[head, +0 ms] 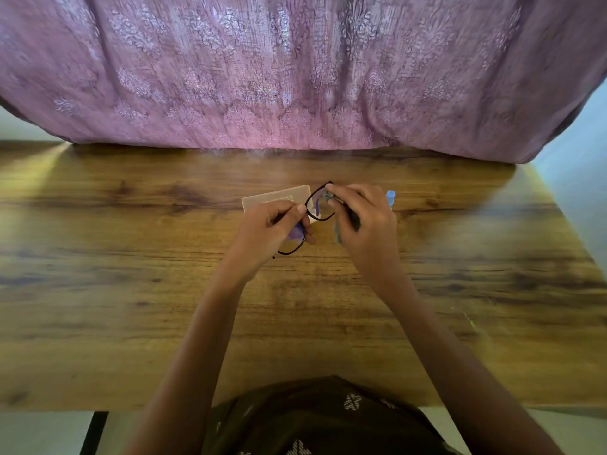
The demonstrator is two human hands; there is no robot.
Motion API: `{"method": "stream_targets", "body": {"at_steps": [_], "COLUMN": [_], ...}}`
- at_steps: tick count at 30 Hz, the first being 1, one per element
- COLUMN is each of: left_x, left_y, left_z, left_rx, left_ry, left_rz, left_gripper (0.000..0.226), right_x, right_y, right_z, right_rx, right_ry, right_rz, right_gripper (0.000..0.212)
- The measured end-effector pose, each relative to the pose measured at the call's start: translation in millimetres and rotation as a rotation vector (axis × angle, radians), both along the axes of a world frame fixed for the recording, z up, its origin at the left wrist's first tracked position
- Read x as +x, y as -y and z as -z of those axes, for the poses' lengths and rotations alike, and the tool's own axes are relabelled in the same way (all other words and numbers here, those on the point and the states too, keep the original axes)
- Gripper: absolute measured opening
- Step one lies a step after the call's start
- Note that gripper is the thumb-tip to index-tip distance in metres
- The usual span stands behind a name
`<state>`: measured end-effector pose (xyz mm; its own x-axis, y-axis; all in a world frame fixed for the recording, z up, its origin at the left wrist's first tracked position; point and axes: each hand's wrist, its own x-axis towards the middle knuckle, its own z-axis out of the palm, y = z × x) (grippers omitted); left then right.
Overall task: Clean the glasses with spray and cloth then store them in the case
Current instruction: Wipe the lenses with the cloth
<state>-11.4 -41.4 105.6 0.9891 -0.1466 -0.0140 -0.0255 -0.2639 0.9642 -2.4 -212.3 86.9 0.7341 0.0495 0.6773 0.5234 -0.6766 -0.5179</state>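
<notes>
The left hand pinches one rim of the thin black-framed glasses just above the brown wooden desk. The right hand pinches a small grey-blue cloth over the other lens. The glasses look light and fragile, so they are best held by the frame, not the lenses.

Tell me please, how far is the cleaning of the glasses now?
Spraying is probably done: the spray bottle sits aside. In hand: the left hand holds the glasses while the right hand presses the cloth on a lens. Left: putting them in the case behind.
</notes>
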Motion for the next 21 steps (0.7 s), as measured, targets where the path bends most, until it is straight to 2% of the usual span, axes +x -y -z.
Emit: {"method": "stream_targets", "body": {"at_steps": [13, 21], "left_x": [0, -1], "left_y": [1, 3], "left_z": [0, -1], "left_rx": [-0.040, -0.056], "left_ry": [-0.011, -0.025], "left_rz": [0.018, 0.004], "left_gripper": [0.037, 0.037], "right_x": [-11, 3], "right_y": [-9, -2], "right_z": [4, -3], "right_rx": [-0.065, 0.002], "right_ry": [0.030, -0.035], "right_rz": [-0.100, 0.003], "right_gripper": [0.015, 0.017]}}
